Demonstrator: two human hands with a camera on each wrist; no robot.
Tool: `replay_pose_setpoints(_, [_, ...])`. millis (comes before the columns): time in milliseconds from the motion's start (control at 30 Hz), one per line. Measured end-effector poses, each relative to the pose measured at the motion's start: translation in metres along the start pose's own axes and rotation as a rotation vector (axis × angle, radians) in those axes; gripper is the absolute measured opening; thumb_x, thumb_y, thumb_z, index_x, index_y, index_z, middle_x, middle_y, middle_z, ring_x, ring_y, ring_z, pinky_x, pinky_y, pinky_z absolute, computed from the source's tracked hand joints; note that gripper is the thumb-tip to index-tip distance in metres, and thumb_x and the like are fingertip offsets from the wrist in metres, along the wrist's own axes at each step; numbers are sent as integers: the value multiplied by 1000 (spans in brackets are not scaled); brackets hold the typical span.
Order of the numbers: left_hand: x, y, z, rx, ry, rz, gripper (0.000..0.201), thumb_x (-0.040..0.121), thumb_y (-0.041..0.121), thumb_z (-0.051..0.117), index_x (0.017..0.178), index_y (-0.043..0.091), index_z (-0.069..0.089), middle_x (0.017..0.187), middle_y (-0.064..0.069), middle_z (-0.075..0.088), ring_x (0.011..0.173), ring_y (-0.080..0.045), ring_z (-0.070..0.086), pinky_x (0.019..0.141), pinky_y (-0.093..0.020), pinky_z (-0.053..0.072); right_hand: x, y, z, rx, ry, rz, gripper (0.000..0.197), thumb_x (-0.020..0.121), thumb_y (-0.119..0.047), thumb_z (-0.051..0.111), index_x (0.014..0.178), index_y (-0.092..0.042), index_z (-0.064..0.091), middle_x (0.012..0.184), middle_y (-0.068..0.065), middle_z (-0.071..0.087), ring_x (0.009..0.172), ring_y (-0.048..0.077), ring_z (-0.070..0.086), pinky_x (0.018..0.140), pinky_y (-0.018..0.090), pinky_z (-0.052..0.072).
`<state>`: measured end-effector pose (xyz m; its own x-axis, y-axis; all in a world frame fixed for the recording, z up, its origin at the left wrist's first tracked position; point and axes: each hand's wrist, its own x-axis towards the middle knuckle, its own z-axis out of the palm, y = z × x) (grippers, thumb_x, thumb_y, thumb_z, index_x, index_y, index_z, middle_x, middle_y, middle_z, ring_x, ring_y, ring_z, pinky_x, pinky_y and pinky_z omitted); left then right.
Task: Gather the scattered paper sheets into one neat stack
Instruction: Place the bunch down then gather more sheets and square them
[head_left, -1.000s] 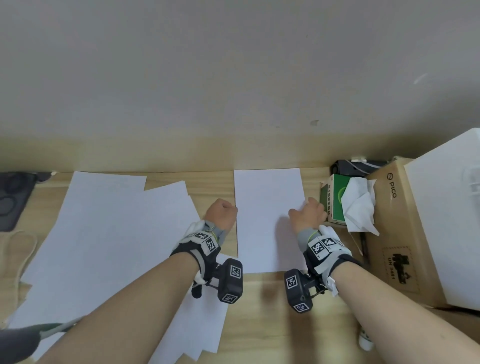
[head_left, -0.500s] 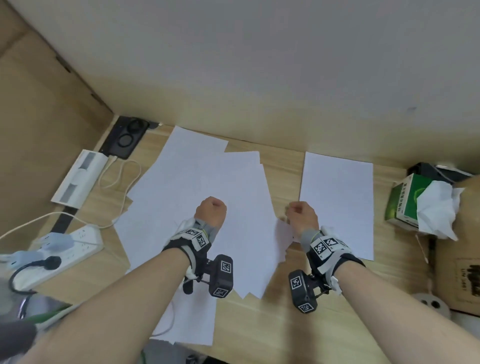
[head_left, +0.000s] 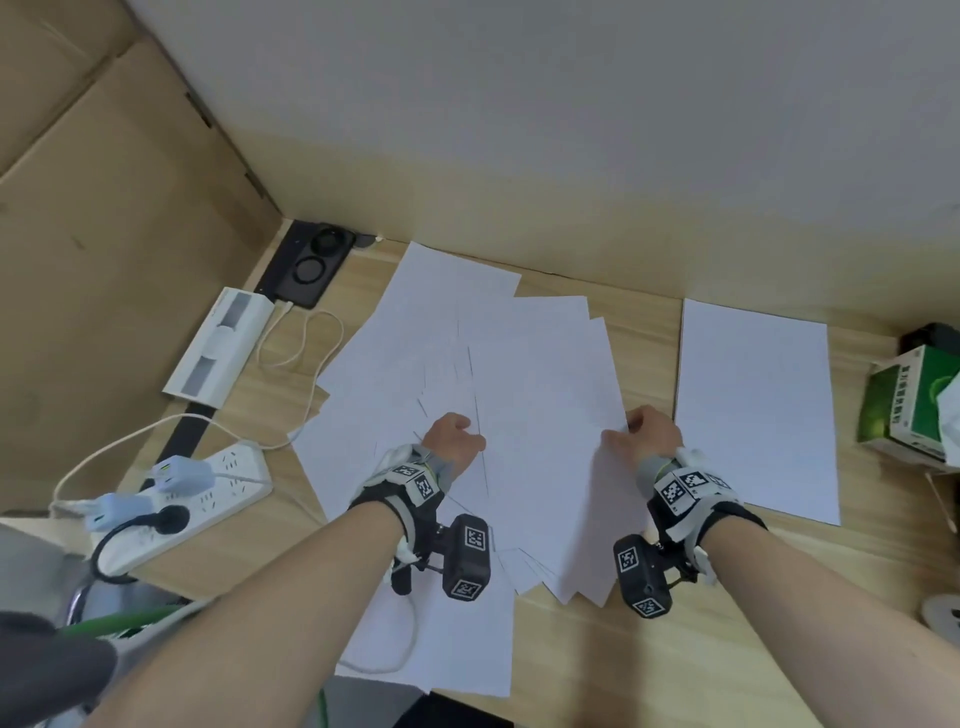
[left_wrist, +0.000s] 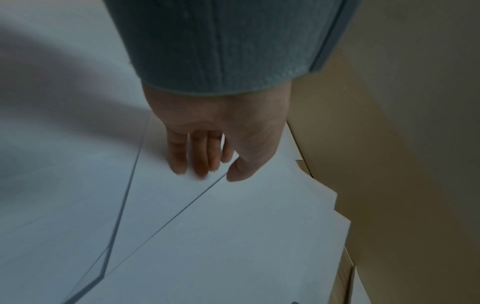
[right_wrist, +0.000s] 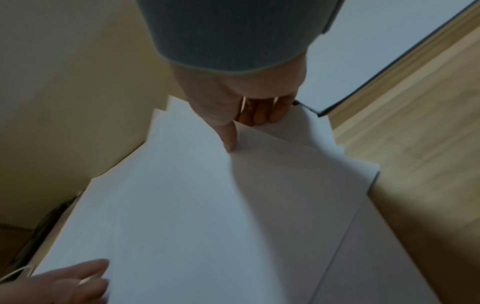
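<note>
Presently my right hand (head_left: 647, 434) pinches the fanned sheets' (head_left: 519, 395) edge, left hand (left_wrist: 207, 148) flat atop; lone sheet (head_left: 753, 405) lies at three o'clock, long axis twelve-to-six.

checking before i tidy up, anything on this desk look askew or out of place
Yes. The loose sheets lie fanned at mismatched angles, some overhanging the desk's near edge, while one sheet lies apart to the right. A white cable loops over the overhanging paper.
</note>
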<state>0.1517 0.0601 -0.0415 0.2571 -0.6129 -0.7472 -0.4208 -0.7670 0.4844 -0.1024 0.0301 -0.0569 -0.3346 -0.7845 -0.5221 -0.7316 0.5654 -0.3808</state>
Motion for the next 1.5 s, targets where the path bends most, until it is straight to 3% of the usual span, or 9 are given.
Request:
replay_pose_setpoints(233, [2,1,-11,-63,-33,42,36,83,11,60,119,11,60,119,-16,64,112,-34,61,91,-40,52,-4,21,-17,239,195,42,20,86,-13,55,100,-9,69,102,14,73,95,35,65,82,37,49])
replay_pose_setpoints(367, [-5,3,-25,249,11,41,6,83,16,56,79,14,61,81,-7,60,73,-25,60,74,-30,51,-11,26,-26,332,306,30,25,88,-5,52,108,0,66,104,20,70,97,37,64,80,38,45])
replay_pose_setpoints(533, [-23,-18,-42,530,-69,-31,30,85,29,58,64,12,44,64,-5,55,52,-19,53,53,-25,50,-15,28,-18,290,158,-59,21,88,-5,54,104,-1,66,90,10,63,89,32,61,78,38,45])
replay_pose_setpoints(733, [-32,-30,-41,262,-94,-89,20,83,22,58,80,2,60,85,-15,74,77,-30,73,72,-41,61,-22,16,5,103,5,-152,20,85,-8,54,98,-6,69,91,9,65,90,29,62,79,36,47])
replay_pose_setpoints(900, [-26,-22,-41,-3,-43,-28,12,84,17,59,77,7,60,77,-14,66,63,-25,60,55,-30,51,-30,19,16,94,24,-192,22,86,-6,53,97,0,71,90,15,66,78,28,60,66,28,40])
replay_pose_setpoints(1066, [-15,-20,-30,-74,82,95,24,75,28,57,62,9,61,81,-21,74,75,-35,71,75,-46,59,-48,27,24,166,31,-123,14,88,-9,54,91,-4,67,91,19,70,88,37,65,78,41,51])
replay_pose_setpoints(1200, [7,-36,-20,-202,118,106,33,63,36,61,67,4,67,79,-25,73,76,-39,72,71,-56,59,-53,36,31,285,73,-55,12,88,-11,56,94,-12,66,93,9,70,93,33,65,83,40,50])
replay_pose_setpoints(1366, [-7,-17,-34,-234,164,129,36,76,35,73,67,1,66,75,-22,72,69,-36,72,68,-48,61,-53,40,21,338,136,-59,19,90,-11,55,104,-6,68,92,5,65,89,28,60,81,37,47])
replay_pose_setpoints(1500, [-7,-4,-49,-156,132,196,29,86,24,68,61,11,60,63,-6,63,54,-20,61,48,-24,50,-49,42,16,383,198,-14,21,92,-9,52,106,-3,67,101,15,70,95,33,63,83,39,47])
